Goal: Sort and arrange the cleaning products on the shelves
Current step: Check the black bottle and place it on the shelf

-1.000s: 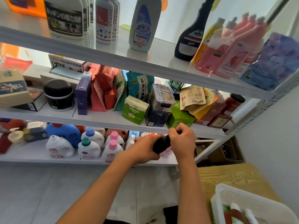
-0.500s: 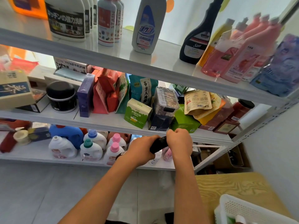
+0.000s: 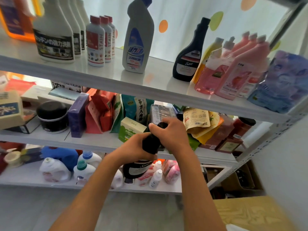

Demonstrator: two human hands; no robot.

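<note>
Two bare hands hold one black plastic bottle with a pale label [image 3: 141, 165] in front of the middle white metal shelf [image 3: 93, 139]. The left hand [image 3: 135, 149] has its fingers wrapped round the bottle's shoulder and neck, while the right hand [image 3: 171, 134] curls its fingers over the black cap at the top. The bottle hangs upright in the air, its lower body showing below the left wrist, in front of the lower shelf's small pink and white bottles [image 3: 156, 178].

On the top white shelf [image 3: 158, 80] stands a matching black bottle with a pale label and tall neck [image 3: 190, 57], between a grey angled-neck bottle with a blue label [image 3: 136, 40] and a row of pink squeeze bottles [image 3: 233, 70]. A green and cream carton [image 3: 130, 129] sits on the middle shelf just behind the hands.
</note>
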